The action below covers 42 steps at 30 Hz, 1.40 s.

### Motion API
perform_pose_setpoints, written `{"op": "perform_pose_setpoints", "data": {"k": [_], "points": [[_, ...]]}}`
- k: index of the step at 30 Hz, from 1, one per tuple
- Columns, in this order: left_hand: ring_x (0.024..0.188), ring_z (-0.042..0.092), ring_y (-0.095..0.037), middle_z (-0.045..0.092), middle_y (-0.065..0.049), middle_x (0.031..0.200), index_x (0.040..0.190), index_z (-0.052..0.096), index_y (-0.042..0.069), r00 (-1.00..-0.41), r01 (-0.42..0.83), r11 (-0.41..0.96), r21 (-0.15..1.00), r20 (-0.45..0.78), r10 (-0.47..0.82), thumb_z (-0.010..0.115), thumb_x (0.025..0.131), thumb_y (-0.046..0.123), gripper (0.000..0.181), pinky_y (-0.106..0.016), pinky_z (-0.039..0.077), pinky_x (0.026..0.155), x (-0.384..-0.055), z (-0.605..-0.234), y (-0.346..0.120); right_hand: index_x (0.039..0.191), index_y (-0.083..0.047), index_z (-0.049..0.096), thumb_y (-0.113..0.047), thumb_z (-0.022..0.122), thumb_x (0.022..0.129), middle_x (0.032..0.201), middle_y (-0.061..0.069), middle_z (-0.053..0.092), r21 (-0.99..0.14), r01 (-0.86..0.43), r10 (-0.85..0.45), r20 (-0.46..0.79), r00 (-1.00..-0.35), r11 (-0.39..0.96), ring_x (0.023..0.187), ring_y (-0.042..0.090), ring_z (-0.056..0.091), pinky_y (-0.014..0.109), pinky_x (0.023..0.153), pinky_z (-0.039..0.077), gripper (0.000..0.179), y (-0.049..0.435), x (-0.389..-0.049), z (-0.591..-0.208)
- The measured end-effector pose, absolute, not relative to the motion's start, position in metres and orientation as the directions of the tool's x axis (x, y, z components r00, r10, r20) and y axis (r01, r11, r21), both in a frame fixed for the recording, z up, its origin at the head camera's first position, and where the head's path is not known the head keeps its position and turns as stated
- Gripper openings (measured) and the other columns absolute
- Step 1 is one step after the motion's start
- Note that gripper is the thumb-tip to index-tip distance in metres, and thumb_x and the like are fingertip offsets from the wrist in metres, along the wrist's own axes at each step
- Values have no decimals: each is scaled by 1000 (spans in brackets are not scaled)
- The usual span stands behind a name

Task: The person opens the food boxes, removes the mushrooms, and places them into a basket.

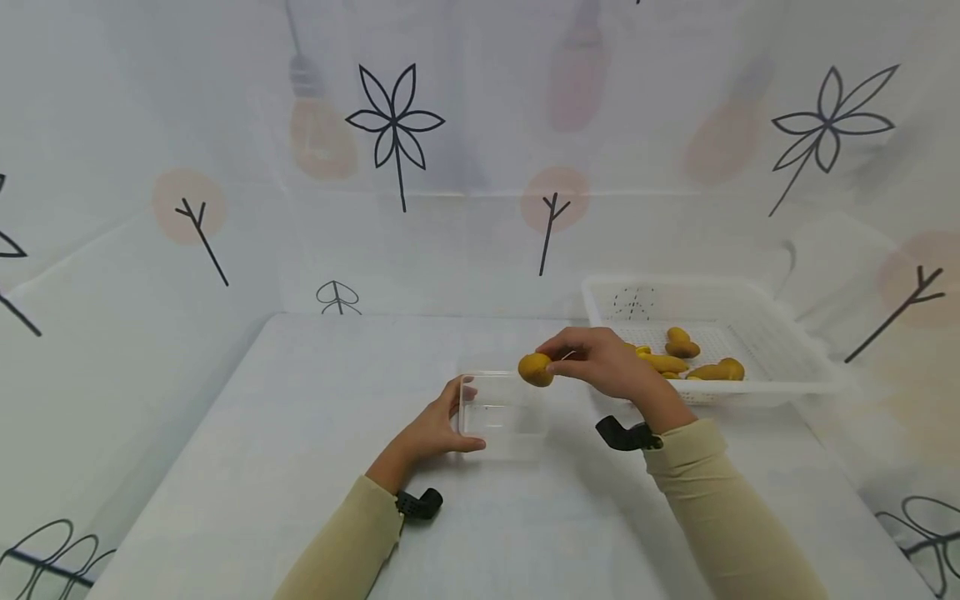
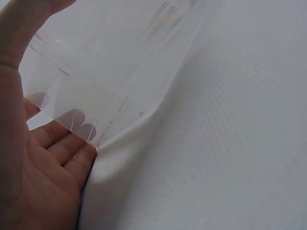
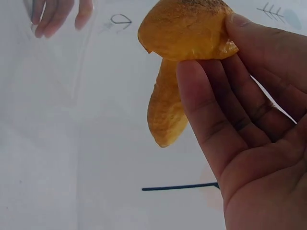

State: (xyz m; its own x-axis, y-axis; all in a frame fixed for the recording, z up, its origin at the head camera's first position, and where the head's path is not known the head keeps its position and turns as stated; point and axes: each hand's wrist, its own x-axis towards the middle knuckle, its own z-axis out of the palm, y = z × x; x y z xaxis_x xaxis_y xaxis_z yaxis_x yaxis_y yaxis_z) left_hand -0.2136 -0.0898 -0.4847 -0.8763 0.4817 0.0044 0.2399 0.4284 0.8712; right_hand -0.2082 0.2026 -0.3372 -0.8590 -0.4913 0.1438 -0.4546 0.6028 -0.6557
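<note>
A yellow-brown mushroom is pinched between the thumb and fingers of my right hand, held above the right rear part of a clear plastic box. In the right wrist view the mushroom's broad cap and its stem hanging below both show. My left hand holds the box at its left side, fingers at the back and thumb at the front. Through the clear wall, some left fingertips appear in the left wrist view.
A white perforated plastic basket stands at the back right, behind the right hand. Several yellow mushrooms lie in it. The white tabletop meets a patterned cloth backdrop at the rear and sides.
</note>
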Motion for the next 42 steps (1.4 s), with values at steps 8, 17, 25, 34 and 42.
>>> {"op": "perform_pose_setpoints", "data": {"k": [8, 17, 25, 34, 42], "points": [[144, 35, -27, 42, -7, 149, 151, 19, 24, -880, 234, 437, 868, -2, 475, 87, 70, 31, 106, -45, 29, 118, -212, -482, -89, 113, -19, 69, -27, 70, 89, 109, 0, 69, -679, -410, -400, 184, -898, 608, 99, 16, 64, 34, 89, 56, 25, 215, -212, -335], [143, 35, -30, 42, -9, 148, 151, 19, 23, -872, 251, 415, 874, 17, 490, 86, 71, 29, 104, -48, 30, 117, -211, -481, -90, 118, -18, 67, -42, 69, 88, 117, 3, 67, -737, -274, -279, 120, -953, 617, 108, 22, 64, 39, 91, 55, 38, 232, -215, -330], [144, 35, -27, 42, -7, 148, 151, 19, 23, -873, 244, 410, 879, 14, 488, 86, 70, 28, 105, -45, 30, 118, -212, -482, -90, 122, -18, 65, -48, 69, 86, 114, 5, 70, -776, -168, -152, 94, -984, 608, 96, 13, 66, 29, 83, 50, 48, 247, -216, -326], [143, 35, -27, 42, -7, 149, 151, 19, 23, -874, 238, 415, 878, 8, 485, 87, 70, 29, 106, -46, 31, 117, -212, -484, -89, 124, -20, 64, -50, 68, 85, 115, -1, 68, -820, -139, -87, 109, -990, 556, 95, 10, 68, 25, 84, 51, 49, 269, -217, -329], [144, 35, -25, 42, -6, 149, 151, 19, 26, -881, 239, 426, 872, 10, 474, 87, 69, 31, 106, -45, 30, 118, -213, -486, -89, 125, -16, 63, -48, 66, 87, 109, -10, 67, -828, -136, -48, 131, -990, 543, 93, 6, 66, 24, 86, 49, 50, 287, -218, -329]]}}
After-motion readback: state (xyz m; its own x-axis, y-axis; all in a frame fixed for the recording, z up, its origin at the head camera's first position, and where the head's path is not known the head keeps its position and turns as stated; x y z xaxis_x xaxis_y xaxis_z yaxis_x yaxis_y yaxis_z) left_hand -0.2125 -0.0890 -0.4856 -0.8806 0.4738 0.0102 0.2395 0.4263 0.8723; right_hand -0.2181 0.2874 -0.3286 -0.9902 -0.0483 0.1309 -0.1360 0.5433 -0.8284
